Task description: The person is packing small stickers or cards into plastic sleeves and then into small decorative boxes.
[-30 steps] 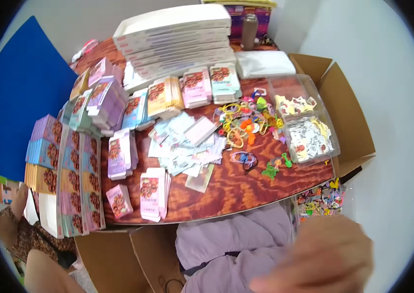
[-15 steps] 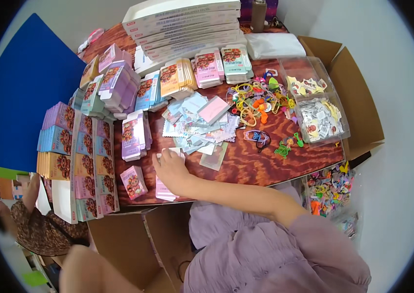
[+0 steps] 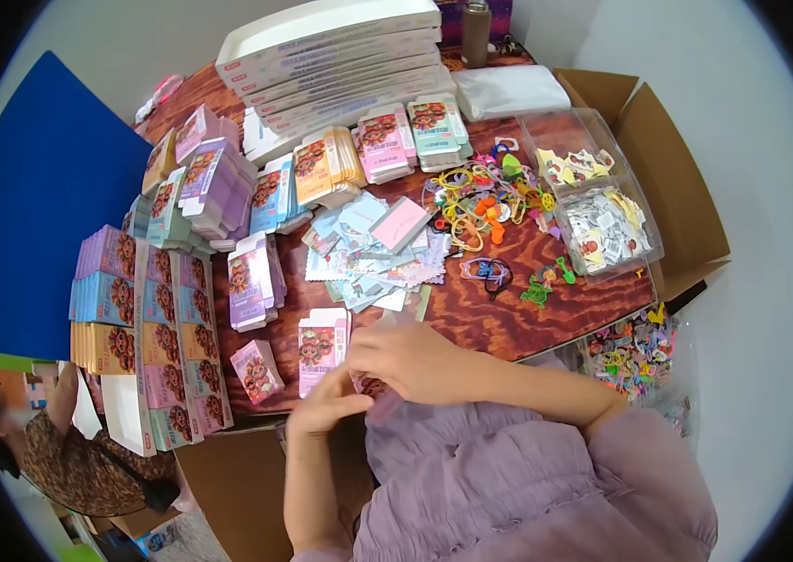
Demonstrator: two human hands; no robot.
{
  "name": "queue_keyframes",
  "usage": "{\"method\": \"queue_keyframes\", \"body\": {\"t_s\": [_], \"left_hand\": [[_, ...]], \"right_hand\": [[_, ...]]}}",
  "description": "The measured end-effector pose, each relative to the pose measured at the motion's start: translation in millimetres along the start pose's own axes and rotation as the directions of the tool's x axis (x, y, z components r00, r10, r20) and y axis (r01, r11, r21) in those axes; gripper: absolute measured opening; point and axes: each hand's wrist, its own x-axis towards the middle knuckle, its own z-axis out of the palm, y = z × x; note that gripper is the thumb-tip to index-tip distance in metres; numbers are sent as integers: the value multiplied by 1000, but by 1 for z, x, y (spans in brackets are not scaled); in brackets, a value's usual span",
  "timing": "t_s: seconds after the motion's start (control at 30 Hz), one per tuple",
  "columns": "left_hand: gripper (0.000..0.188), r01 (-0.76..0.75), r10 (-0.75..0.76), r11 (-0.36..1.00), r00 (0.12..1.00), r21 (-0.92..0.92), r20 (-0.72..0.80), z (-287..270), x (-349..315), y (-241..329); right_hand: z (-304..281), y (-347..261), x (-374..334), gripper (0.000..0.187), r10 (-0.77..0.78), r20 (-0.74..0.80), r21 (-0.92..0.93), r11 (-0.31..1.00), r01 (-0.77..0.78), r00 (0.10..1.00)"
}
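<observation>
Small pink printed carton (image 3: 373, 389) sits at the near edge of the red-brown wooden desk (image 3: 509, 318), pinched between both hands, the left hand (image 3: 326, 405) at its seven o'clock, the right hand (image 3: 411, 361) covering its one o'clock side, long axis hidden.

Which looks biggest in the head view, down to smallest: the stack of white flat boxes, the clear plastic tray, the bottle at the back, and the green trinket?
1. Stack of white flat boxes
2. Clear plastic tray
3. Bottle, though it stands farthest back, so it may look smaller than it is
4. Green trinket
</observation>
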Motion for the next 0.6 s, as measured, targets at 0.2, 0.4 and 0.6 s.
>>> {"method": "queue_keyframes", "body": {"t_s": [0.2,0.4,0.6], "left_hand": [[75,-22,33,972,999,-233,42,59,52,-28],[49,-190,173,946,981,-262,-85,78,67,-22],[51,-186,210,909,977,-373,24,90,72,-17]], "right_hand": [[-39,0,-26,10,163,-120,141,979,-146,979],[-69,12,-61,10,272,-317,219,953,-209,909],[-44,26,-83,21,441,-269,660,732,-169,857]]}}
